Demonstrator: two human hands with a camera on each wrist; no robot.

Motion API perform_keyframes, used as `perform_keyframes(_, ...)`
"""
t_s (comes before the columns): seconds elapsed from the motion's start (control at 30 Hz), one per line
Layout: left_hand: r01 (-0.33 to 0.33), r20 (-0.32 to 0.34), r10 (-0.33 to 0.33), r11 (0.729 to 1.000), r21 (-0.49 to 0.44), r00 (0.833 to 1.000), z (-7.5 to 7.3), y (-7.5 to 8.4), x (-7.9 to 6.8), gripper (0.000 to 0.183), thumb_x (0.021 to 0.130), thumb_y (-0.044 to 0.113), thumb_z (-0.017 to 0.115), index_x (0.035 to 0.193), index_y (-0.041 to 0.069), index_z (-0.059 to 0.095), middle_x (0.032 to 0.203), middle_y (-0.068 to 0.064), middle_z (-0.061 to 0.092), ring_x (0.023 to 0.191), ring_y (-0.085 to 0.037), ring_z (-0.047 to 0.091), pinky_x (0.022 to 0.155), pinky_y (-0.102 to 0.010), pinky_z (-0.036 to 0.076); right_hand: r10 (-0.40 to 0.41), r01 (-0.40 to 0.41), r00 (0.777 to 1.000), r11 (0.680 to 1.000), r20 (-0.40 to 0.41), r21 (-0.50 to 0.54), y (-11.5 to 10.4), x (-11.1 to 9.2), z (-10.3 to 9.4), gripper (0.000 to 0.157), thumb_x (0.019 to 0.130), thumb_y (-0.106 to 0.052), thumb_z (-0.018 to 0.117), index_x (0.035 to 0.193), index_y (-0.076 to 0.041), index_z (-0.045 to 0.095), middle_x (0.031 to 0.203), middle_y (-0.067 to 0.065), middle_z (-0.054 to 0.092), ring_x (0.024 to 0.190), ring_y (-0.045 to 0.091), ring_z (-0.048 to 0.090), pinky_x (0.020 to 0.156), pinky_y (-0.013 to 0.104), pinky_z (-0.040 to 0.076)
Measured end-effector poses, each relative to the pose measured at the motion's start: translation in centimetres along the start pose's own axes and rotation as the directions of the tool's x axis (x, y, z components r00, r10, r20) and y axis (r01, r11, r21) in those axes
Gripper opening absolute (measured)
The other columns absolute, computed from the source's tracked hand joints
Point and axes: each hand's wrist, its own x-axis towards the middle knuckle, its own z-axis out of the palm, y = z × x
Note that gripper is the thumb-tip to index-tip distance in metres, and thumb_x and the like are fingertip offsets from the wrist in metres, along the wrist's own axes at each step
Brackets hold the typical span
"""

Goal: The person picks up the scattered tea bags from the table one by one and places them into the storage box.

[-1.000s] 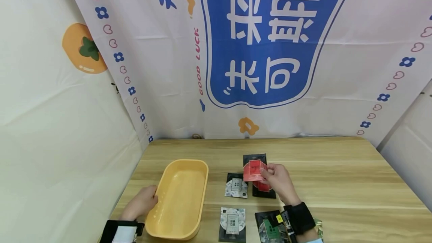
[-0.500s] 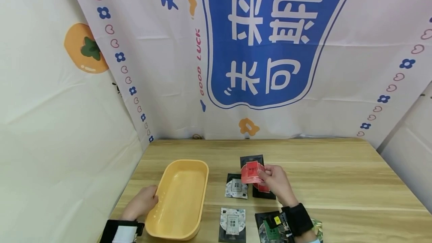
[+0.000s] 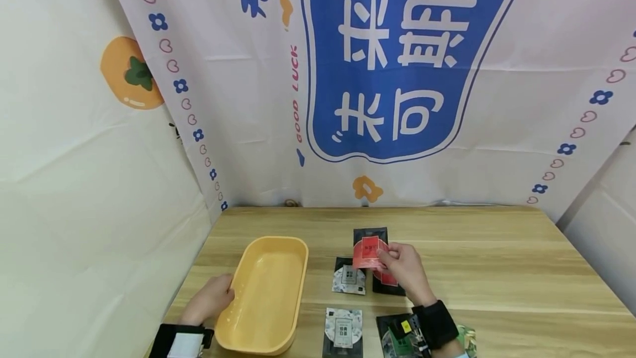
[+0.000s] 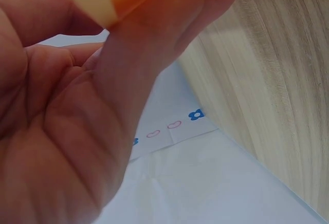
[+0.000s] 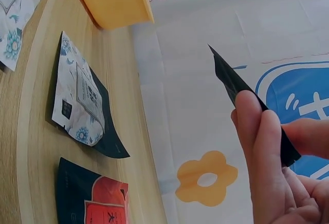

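My right hand (image 3: 409, 272) pinches a black-and-red sachet (image 3: 366, 261) between thumb and fingers, raised over the table. Seen edge-on in the right wrist view, that sachet (image 5: 229, 76) is flat and thin. Below it on the table lies another black-and-red sachet (image 3: 392, 290), partly hidden, with a white-and-black floral sachet (image 3: 349, 278) to its left. At the left, my left hand (image 3: 211, 298) grips the side rim of a yellow plastic tray (image 3: 263, 291), whose inside shows no contents. The left wrist view shows the tray's edge (image 4: 110, 0) between thumb and fingers.
Nearer the front lies a second white-and-black sachet (image 3: 343, 330). A green-and-black sachet (image 3: 390, 336) is partly under the right wrist strap, and a green-yellow packet (image 3: 468, 340) peeks out beside it. A printed cloth (image 3: 497, 175) hangs behind the wooden table (image 3: 521, 269).
My right hand has moved slightly left with the black-and-red sachet. The left hand stays on the tray, and the head view has shifted a little.
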Motion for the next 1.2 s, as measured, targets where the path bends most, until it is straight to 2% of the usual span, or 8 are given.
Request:
perform_keyframes(0.2, 0.025, 0.005, -0.025, 1.000, -0.011, 1.000, 0.0, 0.2, -0.2, 0.013, 0.083, -0.007, 0.050, 0.087, 0.002, 0.059, 0.068, -0.003, 0.055, 0.059, -0.016, 0.051, 0.056, -0.033, 0.046, -0.004, 0.004, 1.000, 1.000, -0.003, 0.023, 0.0, -0.1, 0.4, 0.016, 0.091, -0.007, 0.059, 0.098, 0.006, 0.065, 0.083, 0.016, 0.073, 0.072, 0.024, 0.069, 0.066, 0.031, 0.059)
perform_keyframes(0.47, -0.019, 0.022, 0.020, 0.999, -0.035, 1.000, -0.2, 0.2, -0.1, 0.014, 0.084, -0.007, 0.049, 0.088, 0.001, 0.060, 0.068, -0.003, 0.055, 0.059, -0.015, 0.051, 0.056, -0.033, 0.046, -0.021, 0.022, 1.000, 0.999, -0.004, 0.035, 0.0, -0.1, 1.0, 0.013, 0.091, -0.006, 0.060, 0.095, 0.005, 0.066, 0.082, 0.016, 0.073, 0.074, 0.028, 0.070, 0.070, 0.039, 0.059)
perform_keyframes(0.63, -0.022, 0.005, 0.022, 0.999, -0.023, 1.000, -0.2, 0.2, 0.0, 0.013, 0.084, -0.007, 0.050, 0.087, 0.001, 0.059, 0.067, -0.003, 0.055, 0.058, -0.015, 0.051, 0.054, -0.032, 0.046, -0.025, 0.025, 1.000, 0.999, -0.004, 0.039, -0.2, -0.1, 1.4, 0.012, 0.091, -0.005, 0.059, 0.095, 0.004, 0.066, 0.082, 0.016, 0.073, 0.076, 0.029, 0.070, 0.069, 0.036, 0.059)
perform_keyframes(0.73, -0.018, 0.007, 0.018, 1.000, -0.018, 1.000, -0.2, 0.3, 0.1, 0.013, 0.084, -0.007, 0.049, 0.085, 0.002, 0.059, 0.066, -0.003, 0.054, 0.056, -0.015, 0.051, 0.053, -0.031, 0.046, -0.028, 0.029, 1.000, 0.999, -0.007, 0.016, -0.3, -0.2, 1.6, 0.012, 0.091, -0.006, 0.059, 0.095, 0.003, 0.066, 0.079, 0.014, 0.073, 0.072, 0.027, 0.069, 0.064, 0.031, 0.059)
perform_keyframes(0.9, -0.040, 0.020, 0.040, 0.999, -0.025, 0.999, -0.1, 0.3, 0.2, 0.014, 0.083, -0.007, 0.049, 0.084, 0.003, 0.059, 0.066, -0.002, 0.054, 0.056, -0.014, 0.051, 0.053, -0.031, 0.046, -0.036, 0.037, 0.999, 0.999, 0.008, -0.008, -0.3, -0.2, 1.9, 0.012, 0.092, -0.008, 0.060, 0.095, 0.002, 0.067, 0.076, 0.012, 0.073, 0.067, 0.024, 0.067, 0.052, 0.023, 0.051)
perform_keyframes(1.0, -0.035, 0.030, 0.036, 0.999, -0.038, 0.999, -0.1, 0.2, 0.1, 0.014, 0.084, -0.007, 0.048, 0.085, 0.002, 0.059, 0.066, -0.002, 0.055, 0.056, -0.015, 0.052, 0.054, -0.032, 0.046, -0.052, 0.052, 0.998, 0.999, 0.030, -0.002, -0.3, -0.3, 2.1, 0.012, 0.091, -0.007, 0.060, 0.095, 0.003, 0.067, 0.078, 0.013, 0.073, 0.069, 0.023, 0.067, 0.057, 0.024, 0.054)
perform_keyframes(1.2, -0.022, 0.030, 0.023, 0.999, -0.044, 0.999, -0.1, 0.0, -0.1, 0.014, 0.085, -0.007, 0.048, 0.089, 0.001, 0.059, 0.066, -0.002, 0.054, 0.056, -0.015, 0.051, 0.053, -0.031, 0.046, -0.074, 0.074, 0.996, 0.997, 0.058, -0.004, -0.2, -0.3, 2.5, 0.012, 0.091, -0.005, 0.059, 0.093, 0.004, 0.066, 0.077, 0.014, 0.073, 0.071, 0.021, 0.068, 0.068, 0.037, 0.059)
